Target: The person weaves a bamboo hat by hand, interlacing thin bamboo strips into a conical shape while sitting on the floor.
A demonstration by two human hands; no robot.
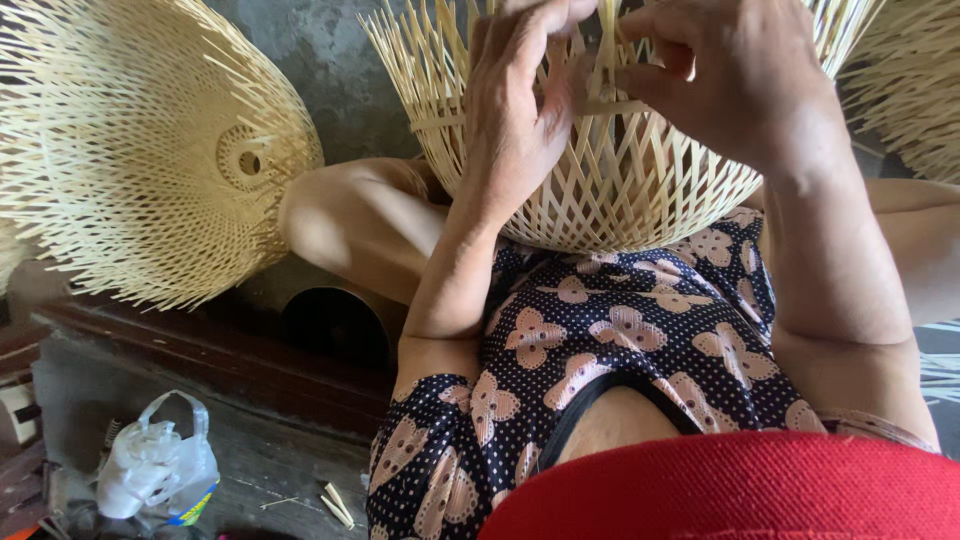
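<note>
A half-woven basket (610, 190) of pale bamboo strips rests on my lap, its loose strips fanning upward. My left hand (515, 110) presses against the weave on the left side, fingers curled around upright strips. My right hand (720, 70) pinches a strip near the top of the woven part. Both hands hold bamboo strips of this basket.
A finished dome of bamboo weave (140, 150) lies at the left, another woven piece (915, 80) at the upper right. A clear plastic bag (155, 465) and small bamboo offcuts (337, 505) lie on the floor at lower left. A dark round opening (335, 325) sits beside my knee.
</note>
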